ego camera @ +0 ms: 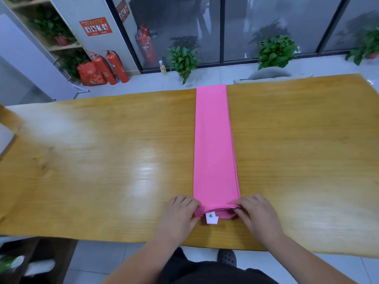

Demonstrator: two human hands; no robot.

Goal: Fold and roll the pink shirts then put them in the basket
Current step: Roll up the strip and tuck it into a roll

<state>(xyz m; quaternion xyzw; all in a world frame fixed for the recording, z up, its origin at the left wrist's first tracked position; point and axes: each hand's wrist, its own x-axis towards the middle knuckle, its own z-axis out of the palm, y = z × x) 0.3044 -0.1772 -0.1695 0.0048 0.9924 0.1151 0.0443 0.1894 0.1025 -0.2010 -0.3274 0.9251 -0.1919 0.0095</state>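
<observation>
A pink shirt (214,140) lies folded into a long narrow strip across the wooden table (102,160), running from the far edge to the near side. Its near end is curled into a small roll, and a white tag (211,218) with a green mark sticks out from under it. My left hand (180,212) pinches the left end of that roll. My right hand (256,212) pinches the right end. No basket is in view.
A grey chair back (270,73) stands behind the table's far edge. Potted plants (182,58), red fire extinguishers (114,66) and a glass wall lie beyond. A shelf unit (51,27) stands at the far left. My dark shoe (226,257) shows under the table's near edge.
</observation>
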